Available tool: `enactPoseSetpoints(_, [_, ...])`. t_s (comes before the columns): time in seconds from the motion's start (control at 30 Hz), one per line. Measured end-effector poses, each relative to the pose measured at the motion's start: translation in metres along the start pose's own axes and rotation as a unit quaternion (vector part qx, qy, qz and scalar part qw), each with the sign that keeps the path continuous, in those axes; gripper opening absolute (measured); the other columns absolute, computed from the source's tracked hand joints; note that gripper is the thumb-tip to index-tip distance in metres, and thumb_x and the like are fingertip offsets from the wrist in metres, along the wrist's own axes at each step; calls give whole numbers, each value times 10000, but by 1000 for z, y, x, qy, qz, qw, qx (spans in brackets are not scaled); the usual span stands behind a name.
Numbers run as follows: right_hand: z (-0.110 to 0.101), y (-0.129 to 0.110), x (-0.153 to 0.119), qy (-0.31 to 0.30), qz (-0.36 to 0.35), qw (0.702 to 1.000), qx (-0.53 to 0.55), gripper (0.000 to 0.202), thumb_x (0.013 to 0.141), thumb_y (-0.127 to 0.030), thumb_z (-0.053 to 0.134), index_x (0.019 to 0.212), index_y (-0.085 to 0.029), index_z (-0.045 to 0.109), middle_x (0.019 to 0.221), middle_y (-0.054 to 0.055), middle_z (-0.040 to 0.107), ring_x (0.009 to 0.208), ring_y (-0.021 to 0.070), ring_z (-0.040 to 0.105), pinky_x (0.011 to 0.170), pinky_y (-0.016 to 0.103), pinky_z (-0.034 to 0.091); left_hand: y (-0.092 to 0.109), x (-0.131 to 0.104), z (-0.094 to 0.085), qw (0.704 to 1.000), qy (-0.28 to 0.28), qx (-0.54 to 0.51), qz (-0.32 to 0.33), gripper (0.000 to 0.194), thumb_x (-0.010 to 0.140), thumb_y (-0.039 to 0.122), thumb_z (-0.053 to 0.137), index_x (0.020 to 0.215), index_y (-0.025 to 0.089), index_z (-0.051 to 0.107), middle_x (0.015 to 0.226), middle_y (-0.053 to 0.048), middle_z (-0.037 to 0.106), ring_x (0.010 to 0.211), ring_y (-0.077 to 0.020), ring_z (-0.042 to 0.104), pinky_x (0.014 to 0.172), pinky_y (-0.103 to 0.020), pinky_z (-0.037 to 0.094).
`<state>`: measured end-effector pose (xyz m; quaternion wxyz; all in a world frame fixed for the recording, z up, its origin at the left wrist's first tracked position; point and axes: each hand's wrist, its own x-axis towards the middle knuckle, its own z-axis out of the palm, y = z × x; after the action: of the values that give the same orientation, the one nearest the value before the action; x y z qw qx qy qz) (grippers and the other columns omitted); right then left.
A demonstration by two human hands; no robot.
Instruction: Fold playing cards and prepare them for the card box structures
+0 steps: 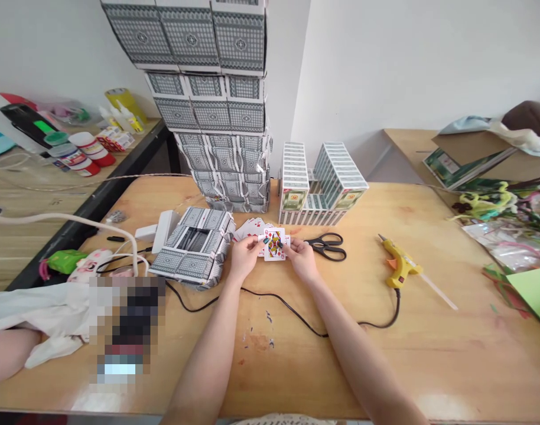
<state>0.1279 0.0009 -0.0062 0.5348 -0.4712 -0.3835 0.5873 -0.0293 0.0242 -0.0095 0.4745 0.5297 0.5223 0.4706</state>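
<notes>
Both of my hands meet at the middle of the table, around a few overlapping playing cards (pixel 274 245), face up. My left hand (pixel 247 257) pinches their left side, and my right hand (pixel 300 258) grips the right side. Behind my left hand, more cards (pixel 251 227) lie fanned out on the table. A block built of folded cards (pixel 194 248) with a rectangular opening lies to the left. Black-handled scissors (pixel 331 245) rest just right of my right hand, their blades partly hidden.
A tall card tower (pixel 225 112) and a U-shaped stack of card boxes (pixel 316 183) stand behind. A yellow glue gun (pixel 400 262) lies right, its black cord crossing the table (pixel 288 383). Glue bottles (pixel 93 149) stand at left; a person's arm (pixel 13 354) rests at the left edge.
</notes>
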Motion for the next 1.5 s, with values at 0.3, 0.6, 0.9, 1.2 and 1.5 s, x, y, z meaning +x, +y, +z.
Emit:
enactPoseSetpoints(0.3, [0,2,0,12,-10,1000,-6,317,625,-454,709,784,-196,618,794,38,714,734,230,665,731,374,522,5,-2,1,1000,-4,-11,-16,198,676,317,663,761,141,695,640,2,635,609,-131,552,560,-209,400])
enactPoseSetpoints(0.6, [-2,2,1,37,-24,999,-8,315,622,-467,699,747,-198,593,734,35,705,692,219,653,651,335,508,5,-1,-9,993,-54,-82,-62,337,678,449,665,792,134,705,739,-34,668,723,-192,605,639,-291,497])
enactPoseSetpoints(0.9, [-1,2,0,49,-27,998,-10,302,632,-465,686,722,-202,570,671,17,685,642,197,635,640,320,492,9,-1,-15,976,-118,-141,-118,419,593,465,744,860,142,717,848,-60,692,747,-195,622,669,-358,536])
enactPoseSetpoints(1.2, [-4,7,2,53,-32,998,-19,306,639,-464,681,750,-198,579,706,30,691,670,208,638,633,315,488,10,-2,-10,975,-120,-143,-123,443,556,458,770,858,138,719,879,-76,705,791,-213,637,753,-398,524])
enactPoseSetpoints(1.5, [-4,11,3,53,-36,998,-28,290,649,-448,677,765,-201,578,690,29,688,640,209,637,631,328,497,10,2,-5,977,-130,-127,-115,431,548,432,779,859,140,717,860,-74,714,840,-228,638,821,-390,486])
